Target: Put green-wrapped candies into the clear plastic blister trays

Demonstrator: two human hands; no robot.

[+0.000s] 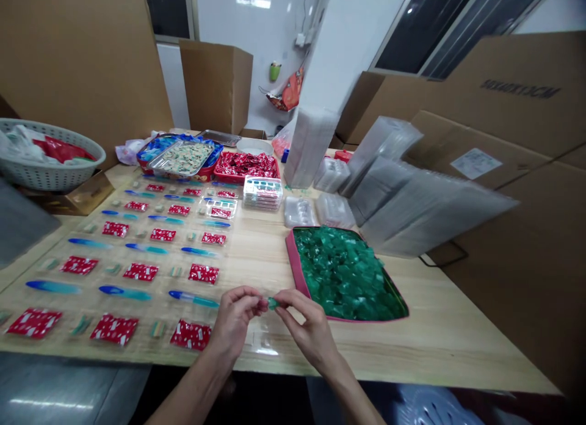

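Now the left hand (235, 320) and right hand (306, 324) both pinch one small green packet (273, 303) between their fingertips, just above the counter (439, 339), near the pink tray (293, 254) of green packets.

Near edge of the counter (256, 254), centre: left hand (233, 321) and right hand (311, 330) meet, a small wrapped piece (273, 303) pinched between their fingertips; just behind and to the right, an open tray (289, 254) filled with like pieces; left of the hands, rows of packets (204, 273) and pens (124, 292) run to the far side; behind the rows, a bin of packets (247, 165); basket (50, 168) at far left; stacked clear trays (412, 211) lean behind the open tray; cardboard boxes (526, 168) line the right.
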